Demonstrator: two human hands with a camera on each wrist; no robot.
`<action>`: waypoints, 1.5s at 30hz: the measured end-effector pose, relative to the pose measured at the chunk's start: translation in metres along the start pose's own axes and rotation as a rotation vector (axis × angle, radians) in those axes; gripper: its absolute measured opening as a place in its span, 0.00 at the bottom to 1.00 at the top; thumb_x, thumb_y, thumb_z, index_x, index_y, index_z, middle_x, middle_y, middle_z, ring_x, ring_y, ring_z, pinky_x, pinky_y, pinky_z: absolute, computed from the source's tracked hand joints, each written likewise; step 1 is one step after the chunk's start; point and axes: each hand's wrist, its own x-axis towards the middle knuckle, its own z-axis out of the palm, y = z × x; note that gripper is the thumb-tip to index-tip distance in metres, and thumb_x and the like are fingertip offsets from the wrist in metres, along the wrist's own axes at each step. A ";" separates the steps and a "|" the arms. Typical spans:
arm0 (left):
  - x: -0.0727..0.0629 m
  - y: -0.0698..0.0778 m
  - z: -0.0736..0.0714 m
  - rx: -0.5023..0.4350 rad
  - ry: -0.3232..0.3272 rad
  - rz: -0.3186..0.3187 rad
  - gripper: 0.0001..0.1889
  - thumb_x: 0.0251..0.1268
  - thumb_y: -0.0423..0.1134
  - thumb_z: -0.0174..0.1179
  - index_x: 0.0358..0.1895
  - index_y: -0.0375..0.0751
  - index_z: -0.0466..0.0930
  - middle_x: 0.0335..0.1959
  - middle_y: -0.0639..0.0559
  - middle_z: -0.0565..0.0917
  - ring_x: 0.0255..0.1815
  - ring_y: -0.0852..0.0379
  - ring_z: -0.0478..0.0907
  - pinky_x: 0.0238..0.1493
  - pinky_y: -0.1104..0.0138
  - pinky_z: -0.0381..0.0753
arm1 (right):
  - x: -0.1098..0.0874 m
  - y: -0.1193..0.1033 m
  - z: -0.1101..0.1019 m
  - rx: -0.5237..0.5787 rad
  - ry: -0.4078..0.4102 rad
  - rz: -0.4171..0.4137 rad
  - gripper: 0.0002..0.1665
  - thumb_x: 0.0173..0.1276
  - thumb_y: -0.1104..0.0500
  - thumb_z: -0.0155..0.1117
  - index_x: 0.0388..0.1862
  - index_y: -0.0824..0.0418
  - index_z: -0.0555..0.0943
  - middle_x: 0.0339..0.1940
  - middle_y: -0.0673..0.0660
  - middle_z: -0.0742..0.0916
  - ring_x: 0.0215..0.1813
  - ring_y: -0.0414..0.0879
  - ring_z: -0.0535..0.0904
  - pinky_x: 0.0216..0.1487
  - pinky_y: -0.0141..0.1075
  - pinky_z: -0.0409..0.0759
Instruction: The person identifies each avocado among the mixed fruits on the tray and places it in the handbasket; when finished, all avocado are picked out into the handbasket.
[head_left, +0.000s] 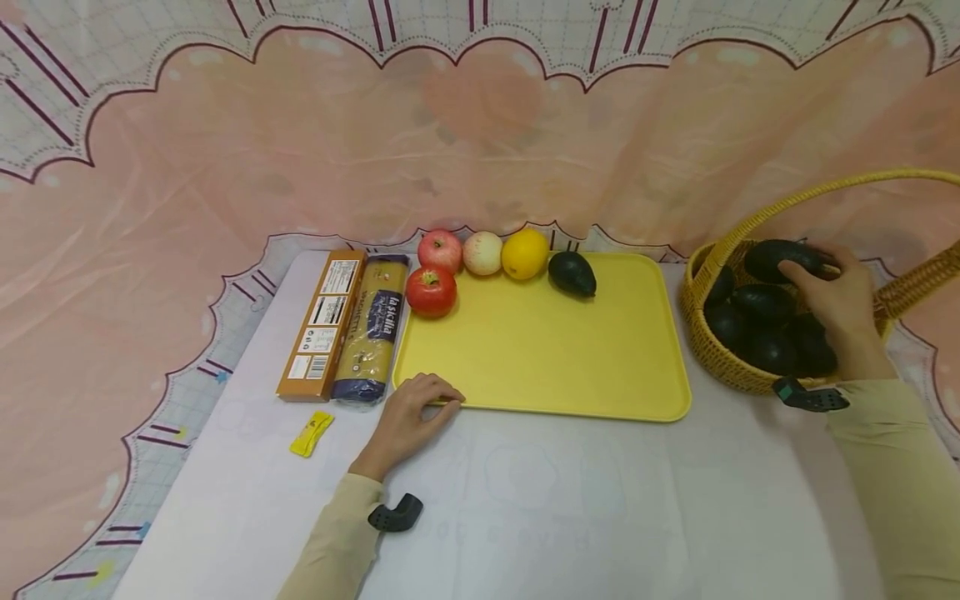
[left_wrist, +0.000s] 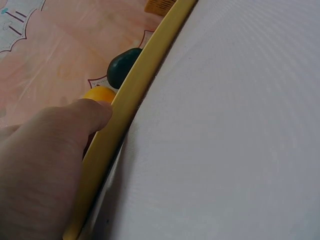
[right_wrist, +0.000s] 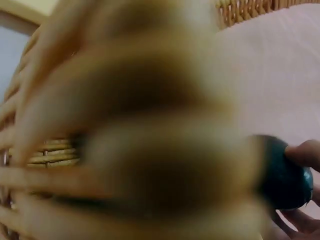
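Observation:
Over the wicker basket, my right hand grips a dark avocado between thumb and fingers. Several more avocados lie in the basket below it. The right wrist view shows the held avocado at the right, while blurred basket weave covers much of the frame. My left hand rests at the front left edge of the yellow tray, its thumb along the rim. On the tray's back part lie an avocado and an orange.
Two apples and a tomato sit at the tray's back left. Left of the tray lie a spaghetti pack and an orange-brown box, with a small yellow packet in front. The basket's handle arches high.

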 end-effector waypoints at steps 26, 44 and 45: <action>-0.001 0.000 0.002 -0.003 -0.007 -0.007 0.05 0.61 0.42 0.64 0.39 0.57 0.83 0.36 0.65 0.83 0.39 0.65 0.75 0.42 0.68 0.72 | 0.028 0.004 -0.006 -0.160 -0.228 -0.048 0.30 0.62 0.41 0.62 0.61 0.47 0.70 0.39 0.29 0.70 0.39 0.25 0.64 0.36 0.18 0.66; 0.000 0.002 0.000 0.008 -0.004 0.001 0.05 0.60 0.41 0.64 0.38 0.55 0.83 0.36 0.64 0.83 0.39 0.66 0.75 0.41 0.69 0.73 | 0.036 0.016 -0.007 -0.242 -0.368 0.006 0.46 0.63 0.38 0.59 0.70 0.64 0.62 0.43 0.37 0.73 0.35 0.28 0.74 0.32 0.25 0.73; 0.000 0.002 0.000 0.008 -0.004 0.001 0.05 0.60 0.41 0.64 0.38 0.55 0.83 0.36 0.64 0.83 0.39 0.66 0.75 0.41 0.68 0.73 | 0.036 0.018 -0.007 -0.239 -0.369 0.008 0.45 0.63 0.38 0.60 0.69 0.64 0.63 0.39 0.33 0.72 0.31 0.24 0.72 0.31 0.27 0.75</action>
